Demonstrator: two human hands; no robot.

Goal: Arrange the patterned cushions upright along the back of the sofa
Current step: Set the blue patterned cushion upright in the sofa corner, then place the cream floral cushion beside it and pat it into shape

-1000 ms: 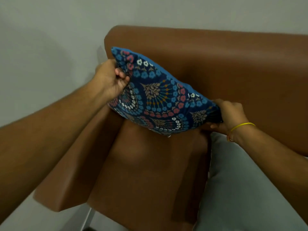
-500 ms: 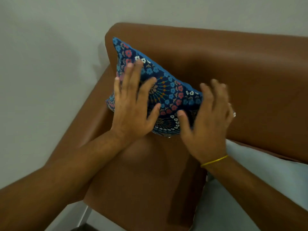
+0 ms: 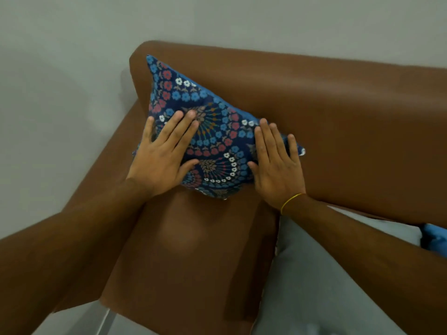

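A dark blue patterned cushion [image 3: 212, 131] with red, blue and white flowers leans upright against the brown sofa backrest [image 3: 338, 131], in the left corner by the armrest [image 3: 106, 213]. My left hand [image 3: 164, 155] lies flat on the cushion's left half, fingers spread. My right hand [image 3: 275, 163], with a yellow band at the wrist, presses flat on its right half. Neither hand grips the fabric.
The brown seat [image 3: 183, 250] lies below the cushion. A grey seat cover [image 3: 314, 286] spreads to the right. A bit of blue fabric [image 3: 434, 238] shows at the right edge. A grey wall [image 3: 60, 93] runs behind and to the left of the sofa.
One second ago both hands gripped the cushion's ends in the air. The cushion now rests against the backrest, and both hands have opened flat onto its face and spread apart.
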